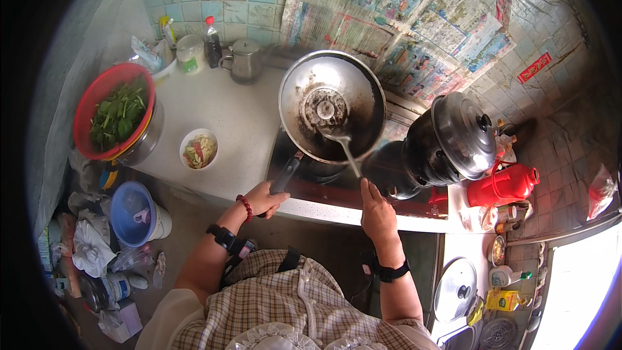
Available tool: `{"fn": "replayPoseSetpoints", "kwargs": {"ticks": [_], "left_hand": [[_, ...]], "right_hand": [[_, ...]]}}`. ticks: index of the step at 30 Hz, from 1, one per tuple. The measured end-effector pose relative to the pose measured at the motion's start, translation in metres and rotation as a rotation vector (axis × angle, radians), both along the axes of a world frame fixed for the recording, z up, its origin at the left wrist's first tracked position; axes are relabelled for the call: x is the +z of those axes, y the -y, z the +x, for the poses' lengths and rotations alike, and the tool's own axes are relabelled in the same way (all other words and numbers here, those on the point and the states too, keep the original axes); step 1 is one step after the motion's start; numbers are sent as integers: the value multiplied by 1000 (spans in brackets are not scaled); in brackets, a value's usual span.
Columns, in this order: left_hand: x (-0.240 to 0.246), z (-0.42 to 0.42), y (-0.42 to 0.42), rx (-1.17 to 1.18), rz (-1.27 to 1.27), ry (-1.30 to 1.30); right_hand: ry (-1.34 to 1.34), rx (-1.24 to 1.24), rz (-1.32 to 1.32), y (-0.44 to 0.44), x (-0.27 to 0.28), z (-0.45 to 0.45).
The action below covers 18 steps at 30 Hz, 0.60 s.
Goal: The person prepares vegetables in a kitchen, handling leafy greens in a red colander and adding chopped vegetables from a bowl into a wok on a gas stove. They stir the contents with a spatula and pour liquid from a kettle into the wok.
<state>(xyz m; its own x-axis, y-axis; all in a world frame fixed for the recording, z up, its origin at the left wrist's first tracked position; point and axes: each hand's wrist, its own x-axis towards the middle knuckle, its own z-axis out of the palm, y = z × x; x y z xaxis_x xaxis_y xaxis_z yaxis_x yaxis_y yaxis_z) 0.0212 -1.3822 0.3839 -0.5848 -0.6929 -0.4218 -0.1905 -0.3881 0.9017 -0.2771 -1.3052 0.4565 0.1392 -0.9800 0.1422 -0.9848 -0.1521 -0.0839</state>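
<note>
A metal wok point(359, 87) with a dark, scorched bottom sits over the cooktop point(316, 197) against the papered wall. My left hand point(265, 199) grips its black handle point(287, 172). In my right hand point(378, 211) is the shaft of a metal spatula point(351, 155), whose blade rests inside the wok near the middle. Some liquid or shine shows at the wok's bottom; which one I cannot tell. Left of the wok, a white bowl point(182, 155) holds sliced pale and red pieces. Farther left, leafy greens point(121, 112) fill a red plastic basin point(82, 112).
A lidded metal pot point(427, 146) stands on the cooktop's right side, beside a red thermos point(503, 184). Behind the bowl are a metal pitcher point(246, 61), a dark sauce bottle point(212, 43) and a jar point(190, 53). A blue basin point(121, 214) sits low at left. A pot lid point(455, 287) lies at right.
</note>
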Motion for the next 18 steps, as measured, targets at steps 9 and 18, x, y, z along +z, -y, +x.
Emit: {"fn": "replayPoseSetpoints", "kwargs": {"ticks": [9, 18], "left_hand": [[1, -1, 0, 2, 13, 7], [1, -2, -1, 15, 35, 4]], "right_hand": [[4, -9, 8, 0, -2, -1], [9, -2, 0, 0, -5, -2]]}}
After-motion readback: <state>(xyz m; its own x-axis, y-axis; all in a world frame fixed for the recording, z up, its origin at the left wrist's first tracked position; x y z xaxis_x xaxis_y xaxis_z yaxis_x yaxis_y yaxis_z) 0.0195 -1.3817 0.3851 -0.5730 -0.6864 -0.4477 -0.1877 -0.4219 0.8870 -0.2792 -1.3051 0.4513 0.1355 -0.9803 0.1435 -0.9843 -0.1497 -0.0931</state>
